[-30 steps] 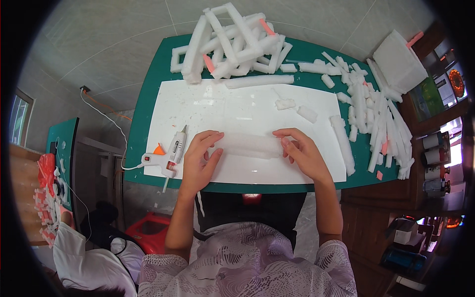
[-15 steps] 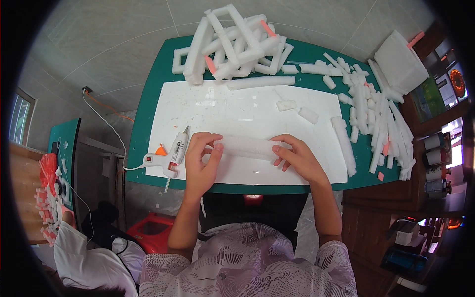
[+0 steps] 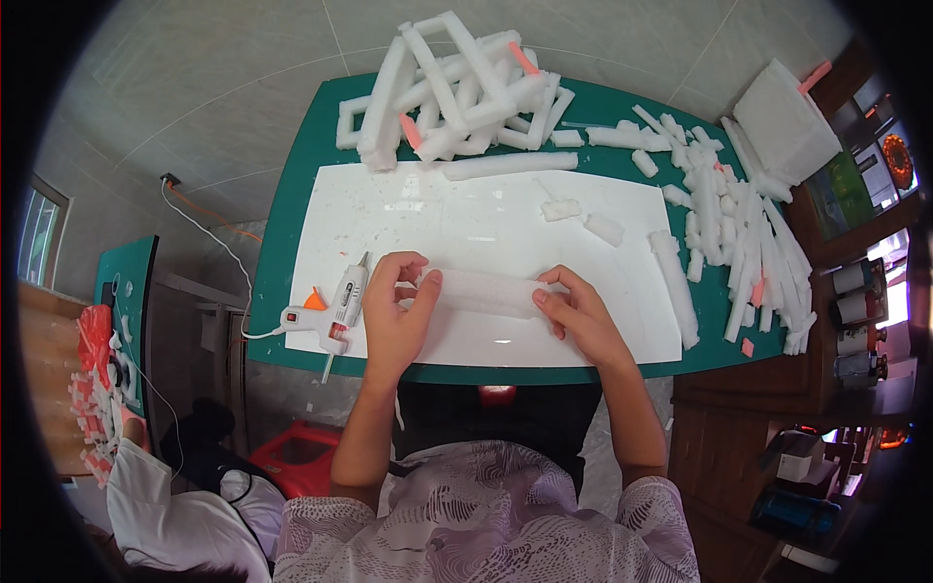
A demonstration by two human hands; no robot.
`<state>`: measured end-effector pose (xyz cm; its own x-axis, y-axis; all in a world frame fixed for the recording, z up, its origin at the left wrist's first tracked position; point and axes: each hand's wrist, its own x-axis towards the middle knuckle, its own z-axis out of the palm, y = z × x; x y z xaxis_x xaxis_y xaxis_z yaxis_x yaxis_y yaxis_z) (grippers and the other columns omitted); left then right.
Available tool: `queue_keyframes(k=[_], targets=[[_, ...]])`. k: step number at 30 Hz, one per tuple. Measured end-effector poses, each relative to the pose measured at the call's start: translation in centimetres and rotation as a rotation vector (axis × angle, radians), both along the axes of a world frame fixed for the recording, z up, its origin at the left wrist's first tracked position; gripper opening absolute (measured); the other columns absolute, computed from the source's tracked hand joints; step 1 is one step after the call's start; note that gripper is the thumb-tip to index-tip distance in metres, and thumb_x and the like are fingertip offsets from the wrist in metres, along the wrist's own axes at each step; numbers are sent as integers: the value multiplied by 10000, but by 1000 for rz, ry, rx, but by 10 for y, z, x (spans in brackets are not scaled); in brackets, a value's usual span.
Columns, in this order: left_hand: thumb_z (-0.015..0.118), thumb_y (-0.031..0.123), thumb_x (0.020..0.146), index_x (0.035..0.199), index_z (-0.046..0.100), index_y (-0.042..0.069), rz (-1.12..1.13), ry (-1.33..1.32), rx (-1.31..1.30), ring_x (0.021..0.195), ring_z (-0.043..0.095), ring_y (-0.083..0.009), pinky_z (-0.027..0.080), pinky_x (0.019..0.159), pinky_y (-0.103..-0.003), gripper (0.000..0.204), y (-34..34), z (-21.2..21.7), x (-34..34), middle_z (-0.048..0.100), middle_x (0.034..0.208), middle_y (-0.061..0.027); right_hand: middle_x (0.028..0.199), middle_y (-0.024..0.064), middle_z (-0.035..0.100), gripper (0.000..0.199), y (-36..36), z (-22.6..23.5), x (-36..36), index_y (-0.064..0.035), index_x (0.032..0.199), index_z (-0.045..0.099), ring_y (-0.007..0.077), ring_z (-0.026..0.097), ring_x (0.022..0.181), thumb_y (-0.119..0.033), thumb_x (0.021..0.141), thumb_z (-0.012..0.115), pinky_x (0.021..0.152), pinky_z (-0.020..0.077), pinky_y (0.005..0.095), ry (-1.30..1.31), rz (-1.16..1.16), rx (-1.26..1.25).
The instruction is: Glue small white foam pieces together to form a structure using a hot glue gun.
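Observation:
A white foam strip (image 3: 484,293) lies crosswise between my hands over the white board (image 3: 408,214). My left hand (image 3: 400,301) is closed on its left end, thumb toward me and fingers behind. At the right end, my right hand (image 3: 573,309) grips the strip between thumb and fingers. The far fingertips of both hands are partly hidden. Left of my left hand lies a white hot glue gun (image 3: 335,309) with an orange part, its nozzle pointing away from me. Two short foam pieces (image 3: 604,229) lie on the board beyond my right hand.
The green table (image 3: 282,253) bears a stack of foam frames (image 3: 457,92) at the back and a heap of foam strips (image 3: 743,233) at the right. A white cord (image 3: 243,282) runs from the glue gun to a wall socket. Another person's white sleeve (image 3: 165,496) shows at lower left.
Both hands still hold the foam strip. My left hand has shifted slightly up, and the strip's right end sits a little lower, so it tilts more. The surroundings look the same.

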<state>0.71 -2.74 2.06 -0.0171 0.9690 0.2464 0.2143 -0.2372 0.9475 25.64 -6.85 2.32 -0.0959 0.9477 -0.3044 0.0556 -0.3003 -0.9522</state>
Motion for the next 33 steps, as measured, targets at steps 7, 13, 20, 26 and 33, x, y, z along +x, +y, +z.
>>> queue_keyframes(k=[7, 13, 20, 26, 33], targets=[[704, 89, 872, 989, 600, 31, 28, -60, -51, 760, 497, -78, 450, 653, -238, 167, -1, -7, 1, 533, 842, -13, 748, -19, 492, 257, -3, -11, -10, -56, 1040, 569, 63, 461, 663, -266, 943, 680, 588, 369, 220, 54, -111, 113], [713, 112, 872, 947, 555, 32, 44, -85, -60, 689, 444, -68, 407, 617, -226, 193, 0, -20, 0, 505, 760, 5, 798, -43, 435, 204, -9, -12, -25, -65, 1059, 546, 51, 421, 721, -186, 945, 663, 612, 357, 220, 200, -224, 171], [701, 118, 882, 926, 532, 22, 47, -84, -77, 677, 411, -65, 388, 607, -223, 199, 0, -24, 0, 500, 755, 3, 786, -58, 412, 191, -9, -13, -31, -71, 1071, 518, 34, 385, 693, -116, 943, 653, 584, 321, 213, 217, -268, 225], [699, 107, 875, 911, 526, 18, 46, -81, -59, 673, 403, -71, 368, 599, -225, 198, -1, -33, -2, 491, 755, 4, 793, -69, 395, 179, -10, -14, -33, -70, 1057, 515, 19, 358, 693, -81, 937, 648, 580, 277, 212, 226, -277, 223], [699, 96, 865, 914, 529, 14, 56, -59, -7, 672, 399, -72, 357, 596, -226, 195, -3, -33, -1, 480, 753, 7, 800, -69, 381, 169, -9, -13, -33, -68, 1044, 526, 21, 345, 720, -69, 929, 649, 612, 277, 203, 207, -281, 220]])
